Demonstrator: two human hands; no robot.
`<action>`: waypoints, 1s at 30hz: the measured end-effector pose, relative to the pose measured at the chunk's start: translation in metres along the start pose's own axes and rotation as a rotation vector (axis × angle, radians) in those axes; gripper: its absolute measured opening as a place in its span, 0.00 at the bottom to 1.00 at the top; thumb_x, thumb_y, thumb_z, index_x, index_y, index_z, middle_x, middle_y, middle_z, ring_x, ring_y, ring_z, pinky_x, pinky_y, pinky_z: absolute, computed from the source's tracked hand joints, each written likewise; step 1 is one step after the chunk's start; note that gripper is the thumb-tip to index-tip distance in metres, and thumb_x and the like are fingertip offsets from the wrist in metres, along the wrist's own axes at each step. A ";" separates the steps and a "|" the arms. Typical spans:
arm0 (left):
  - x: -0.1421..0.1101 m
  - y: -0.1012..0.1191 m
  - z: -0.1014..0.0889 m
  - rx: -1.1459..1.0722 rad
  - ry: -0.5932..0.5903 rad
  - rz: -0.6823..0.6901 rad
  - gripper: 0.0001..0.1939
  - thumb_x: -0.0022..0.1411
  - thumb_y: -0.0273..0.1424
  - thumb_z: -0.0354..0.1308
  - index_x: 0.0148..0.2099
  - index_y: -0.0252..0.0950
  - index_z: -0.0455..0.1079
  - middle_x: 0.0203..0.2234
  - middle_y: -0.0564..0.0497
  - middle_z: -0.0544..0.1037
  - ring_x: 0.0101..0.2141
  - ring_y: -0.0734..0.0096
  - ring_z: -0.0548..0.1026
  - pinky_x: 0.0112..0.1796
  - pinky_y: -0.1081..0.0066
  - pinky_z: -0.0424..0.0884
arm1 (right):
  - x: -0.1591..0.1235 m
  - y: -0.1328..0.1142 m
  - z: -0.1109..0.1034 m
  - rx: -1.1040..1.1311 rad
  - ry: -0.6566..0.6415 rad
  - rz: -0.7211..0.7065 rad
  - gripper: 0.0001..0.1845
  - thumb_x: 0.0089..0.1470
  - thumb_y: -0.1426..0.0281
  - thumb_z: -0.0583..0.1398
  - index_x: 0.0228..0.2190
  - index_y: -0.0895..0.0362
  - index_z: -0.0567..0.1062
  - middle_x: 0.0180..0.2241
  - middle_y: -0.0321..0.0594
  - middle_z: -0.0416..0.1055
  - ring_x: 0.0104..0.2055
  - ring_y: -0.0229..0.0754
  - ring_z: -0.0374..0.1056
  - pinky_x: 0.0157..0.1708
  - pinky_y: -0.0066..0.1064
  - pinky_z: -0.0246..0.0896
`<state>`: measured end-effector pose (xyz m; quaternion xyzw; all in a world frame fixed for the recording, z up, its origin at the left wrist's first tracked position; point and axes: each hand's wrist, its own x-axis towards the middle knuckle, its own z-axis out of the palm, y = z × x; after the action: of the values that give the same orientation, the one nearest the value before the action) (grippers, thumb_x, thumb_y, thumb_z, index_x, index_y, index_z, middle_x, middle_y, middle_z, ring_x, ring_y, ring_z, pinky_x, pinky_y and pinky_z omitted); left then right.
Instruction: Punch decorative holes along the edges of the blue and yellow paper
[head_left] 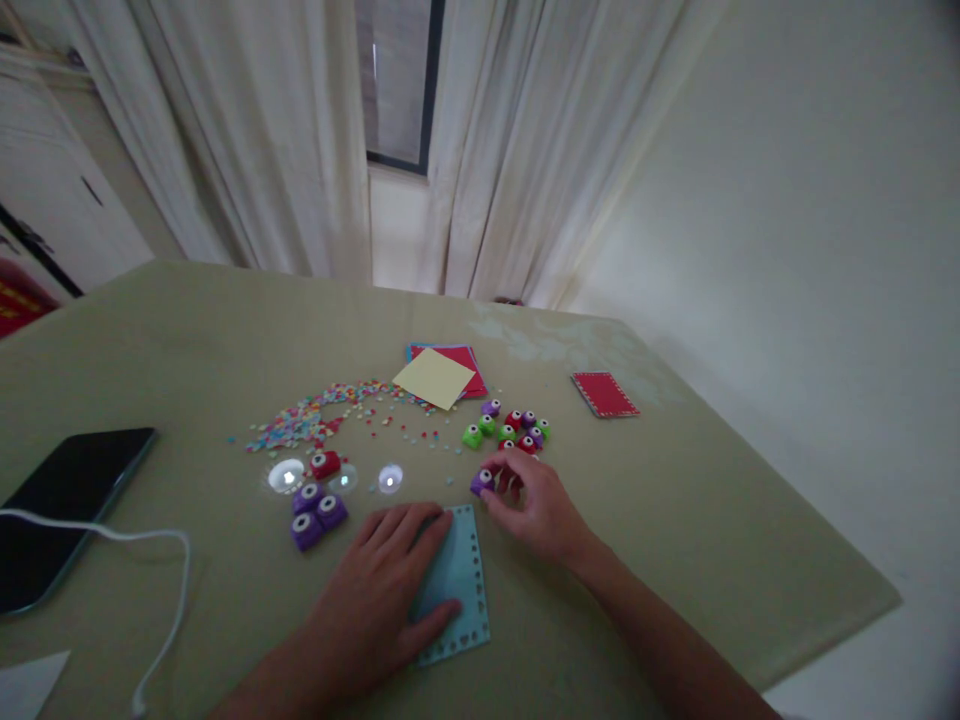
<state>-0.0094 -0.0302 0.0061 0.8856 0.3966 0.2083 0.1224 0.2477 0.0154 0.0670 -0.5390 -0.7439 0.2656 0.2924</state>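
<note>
A light-blue paper card (466, 570) with small shapes punched along its edges lies in front of me. My left hand (386, 590) rests flat on its left part, fingers stretched out and thumb apart, hiding that side. Just past the card's upper right corner, my right hand (536, 500) pinches a small purple craft punch (482, 482) with a white, eye-like button. Behind that hand sits a cluster of red, green and purple craft punches (517, 428), partly covered by it. Several more purple punches (316, 512) and a red punch (325, 464) stand left of the card.
Colourful paper confetti (307, 420) is strewn across the table (225, 330). Stacked coloured paper (435, 378) lies at the back, a red punched card (604, 394) at right. Clear round discs (390, 479) lie near the punches. A dark tablet (75, 500) and white cable (180, 590) are at left.
</note>
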 end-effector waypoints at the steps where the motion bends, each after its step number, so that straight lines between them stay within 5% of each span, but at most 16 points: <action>1: -0.001 0.000 0.002 0.002 0.006 -0.002 0.36 0.69 0.45 0.67 0.74 0.44 0.62 0.65 0.44 0.75 0.62 0.48 0.74 0.62 0.50 0.68 | -0.013 0.005 -0.001 0.001 -0.001 0.028 0.11 0.58 0.73 0.67 0.44 0.56 0.79 0.38 0.41 0.80 0.36 0.43 0.73 0.38 0.33 0.68; 6: -0.003 -0.001 0.006 0.031 0.036 0.016 0.36 0.72 0.47 0.65 0.75 0.45 0.61 0.66 0.45 0.74 0.62 0.48 0.74 0.62 0.50 0.68 | -0.042 0.014 0.012 0.053 0.031 0.071 0.12 0.57 0.73 0.67 0.44 0.55 0.80 0.39 0.41 0.79 0.37 0.44 0.74 0.38 0.33 0.69; 30: 0.001 0.001 0.004 0.083 0.044 -0.020 0.34 0.74 0.48 0.63 0.75 0.46 0.62 0.63 0.47 0.76 0.59 0.51 0.74 0.60 0.55 0.67 | -0.039 0.019 0.014 0.192 0.013 0.096 0.14 0.58 0.70 0.69 0.47 0.55 0.84 0.39 0.41 0.81 0.35 0.43 0.75 0.38 0.32 0.69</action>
<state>-0.0062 -0.0306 0.0036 0.8812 0.4161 0.2100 0.0787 0.2600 -0.0180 0.0377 -0.5452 -0.6865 0.3459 0.3343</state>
